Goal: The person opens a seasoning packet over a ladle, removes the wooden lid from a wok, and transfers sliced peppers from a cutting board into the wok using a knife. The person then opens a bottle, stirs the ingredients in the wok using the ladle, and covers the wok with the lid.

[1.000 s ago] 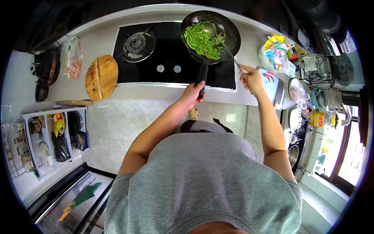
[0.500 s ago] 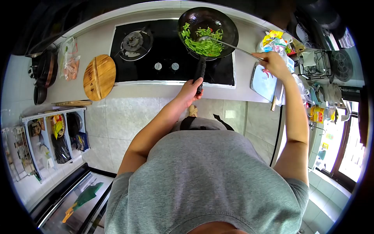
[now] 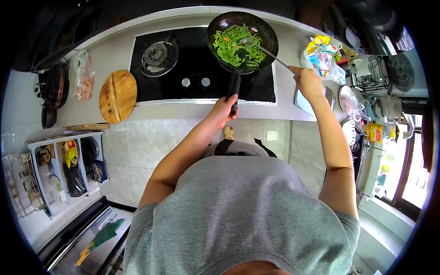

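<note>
A dark wok (image 3: 268, 34) sits on the right burner of the black gas stove (image 3: 183, 55). Cut green beans (image 3: 236, 39) with a few red bits lie inside it. My left hand (image 3: 223, 110) is closed round the wok's black handle (image 3: 235, 87). In my right hand (image 3: 308, 82) is the long metal handle of a cooking spatula or ladle (image 3: 275, 56); its head rests among the beans, and its exact shape is partly hidden. Under my right wrist a light blue cutting board (image 3: 303, 103) lies partly covered on the counter.
A round wooden board (image 3: 118, 96) lies left of the stove, near a plastic bag of orange-pink items (image 3: 83, 78). Dark pans (image 3: 56, 87) stand at the far left. Seasoning bags (image 3: 323, 55), a dish rack (image 3: 369, 75) and plates (image 3: 348, 98) crowd the right side.
My right hand has shifted left and slightly down, and the utensil's head has moved up and right in the wok. The beans are heaped toward the wok's upper middle. My left hand keeps its grip.
</note>
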A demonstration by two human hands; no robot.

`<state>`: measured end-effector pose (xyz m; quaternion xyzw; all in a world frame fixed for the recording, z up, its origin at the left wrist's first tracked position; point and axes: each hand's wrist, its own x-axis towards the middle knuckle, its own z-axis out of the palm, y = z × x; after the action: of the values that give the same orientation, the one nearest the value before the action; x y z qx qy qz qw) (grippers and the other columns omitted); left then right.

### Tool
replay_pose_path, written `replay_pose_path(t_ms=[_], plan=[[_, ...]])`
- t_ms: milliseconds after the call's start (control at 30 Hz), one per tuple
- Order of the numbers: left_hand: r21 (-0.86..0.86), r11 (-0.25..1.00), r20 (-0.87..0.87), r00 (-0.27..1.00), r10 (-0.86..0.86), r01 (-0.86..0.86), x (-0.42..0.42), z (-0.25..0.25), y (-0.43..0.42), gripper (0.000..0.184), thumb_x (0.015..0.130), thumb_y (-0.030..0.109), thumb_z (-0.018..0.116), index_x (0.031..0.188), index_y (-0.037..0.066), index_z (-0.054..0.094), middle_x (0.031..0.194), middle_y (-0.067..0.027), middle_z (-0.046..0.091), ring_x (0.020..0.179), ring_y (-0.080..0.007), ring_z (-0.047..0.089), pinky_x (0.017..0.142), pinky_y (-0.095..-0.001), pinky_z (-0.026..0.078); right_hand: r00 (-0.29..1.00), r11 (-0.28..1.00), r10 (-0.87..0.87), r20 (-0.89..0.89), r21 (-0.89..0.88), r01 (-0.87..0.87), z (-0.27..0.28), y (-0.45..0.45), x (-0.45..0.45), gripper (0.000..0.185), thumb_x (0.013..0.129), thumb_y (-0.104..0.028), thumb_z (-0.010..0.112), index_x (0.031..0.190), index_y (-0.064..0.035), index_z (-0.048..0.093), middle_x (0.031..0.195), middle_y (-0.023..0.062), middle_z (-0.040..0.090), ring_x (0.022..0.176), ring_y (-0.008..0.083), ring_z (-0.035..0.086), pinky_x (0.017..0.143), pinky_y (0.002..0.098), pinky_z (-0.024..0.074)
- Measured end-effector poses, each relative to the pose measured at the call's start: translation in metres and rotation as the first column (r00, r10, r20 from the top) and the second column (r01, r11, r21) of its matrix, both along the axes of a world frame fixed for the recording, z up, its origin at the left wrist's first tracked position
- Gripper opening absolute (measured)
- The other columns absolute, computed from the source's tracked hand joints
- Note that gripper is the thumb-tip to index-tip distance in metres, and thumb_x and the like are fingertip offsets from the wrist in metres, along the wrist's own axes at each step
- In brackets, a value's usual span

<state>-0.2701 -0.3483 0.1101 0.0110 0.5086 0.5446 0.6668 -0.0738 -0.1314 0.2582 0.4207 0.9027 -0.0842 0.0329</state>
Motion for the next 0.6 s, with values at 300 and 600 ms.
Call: replay_pose_path(t_ms=[300,600], plan=[[-0.005,1.0,-0.003,1.0,0.015,-0.015,-0.001,0.004,-0.002,0.029,0.093,0.035,0.064,0.096,0.008,0.054,0.076,-0.0055,0.058,0.061,-0.0155,0.055,0.051,-0.0279,0.045,0.98,0.985,-0.164,-0.111,-0.071,0.157,-0.064,-0.033,0.023,0.039,0.088,-0.008,0.059,0.126,-0.0136,0.063,0.083,0.0221,0.067,0.076,0.0327,0.066,0.073,0.0417,0.0517],[-0.002,1.0,-0.027,1.0,0.0,0.0,-0.003,0.004,-0.001,0.03,0.093,0.035,0.064,0.094,0.007,0.053,0.075,-0.0059,0.058,0.062,-0.0159,0.056,0.051,-0.0282,0.045,0.824,0.884,-0.413,-0.388,-0.389,0.26,-0.087,0.018,-0.031,0.041,0.088,-0.01,0.063,0.129,-0.0143,0.063,0.061,0.0068,0.058,0.048,0.0139,0.053,0.051,0.0314,0.0456]])
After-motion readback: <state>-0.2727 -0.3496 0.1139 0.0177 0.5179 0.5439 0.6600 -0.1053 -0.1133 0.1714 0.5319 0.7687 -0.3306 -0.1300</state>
